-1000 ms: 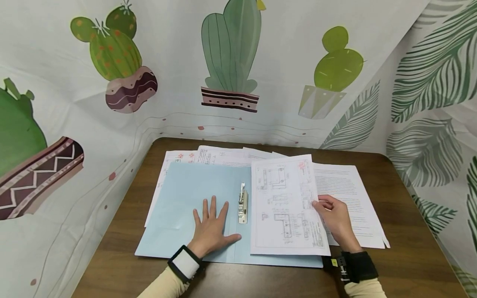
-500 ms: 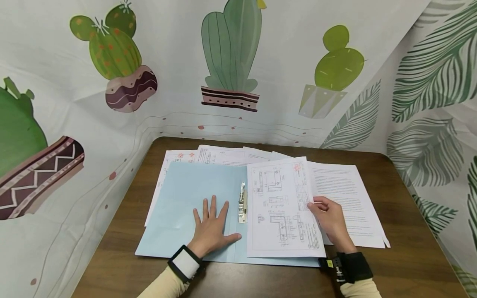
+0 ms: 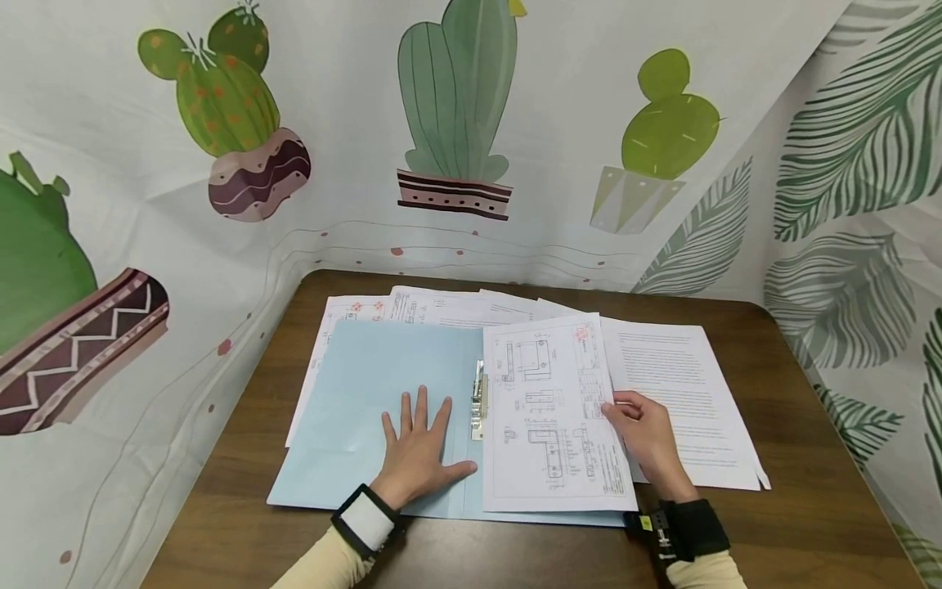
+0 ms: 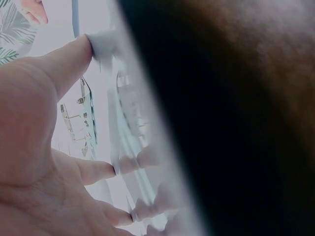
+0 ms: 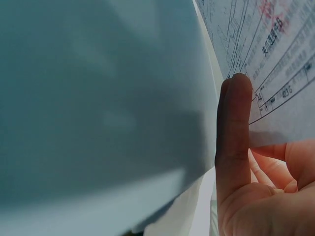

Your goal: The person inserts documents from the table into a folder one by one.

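Observation:
A light blue folder lies spread on the table, with a metal clip standing at its spine. My left hand rests on the folder's left cover, fingers spread. In the left wrist view the thumb and fingertips meet the folder's glossy surface. My right hand pinches the right edge of a white sheet with technical drawings and a red stamp. That sheet covers most of the folder's right side, its left edge beside the clip. In the right wrist view the thumb presses on the printed sheet.
More printed papers lie under and beyond the folder on the right, and others stick out behind it. The brown wooden table ends at a cactus-patterned cloth behind and at the sides.
The right hand has drawn the sheet to the left and slightly nearer, so its left edge now reaches the clip. The left hand has stayed in place.

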Available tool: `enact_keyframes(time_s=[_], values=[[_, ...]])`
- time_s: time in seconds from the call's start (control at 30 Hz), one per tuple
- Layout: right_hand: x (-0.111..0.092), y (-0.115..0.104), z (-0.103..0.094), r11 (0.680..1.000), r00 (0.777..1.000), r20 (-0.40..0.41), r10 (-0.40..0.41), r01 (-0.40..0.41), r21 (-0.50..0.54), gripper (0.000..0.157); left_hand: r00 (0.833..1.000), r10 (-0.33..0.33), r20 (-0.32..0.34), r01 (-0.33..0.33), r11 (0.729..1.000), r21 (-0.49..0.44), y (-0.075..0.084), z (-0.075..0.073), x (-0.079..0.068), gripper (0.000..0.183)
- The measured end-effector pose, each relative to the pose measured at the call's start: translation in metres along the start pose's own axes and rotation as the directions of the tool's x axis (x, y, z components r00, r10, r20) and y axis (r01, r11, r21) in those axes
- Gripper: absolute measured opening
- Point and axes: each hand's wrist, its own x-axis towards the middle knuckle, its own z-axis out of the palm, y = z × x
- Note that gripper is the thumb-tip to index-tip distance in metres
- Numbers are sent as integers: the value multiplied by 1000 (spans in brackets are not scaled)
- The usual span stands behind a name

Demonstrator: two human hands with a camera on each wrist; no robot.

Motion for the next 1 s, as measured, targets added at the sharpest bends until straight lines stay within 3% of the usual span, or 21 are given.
enact_keyframes(time_s=[1.0], values=[[6, 9, 15, 1000, 999, -36, 9, -10, -20, 31, 1000, 3, -10, -3, 1000, -4, -1, 2, 0, 108]])
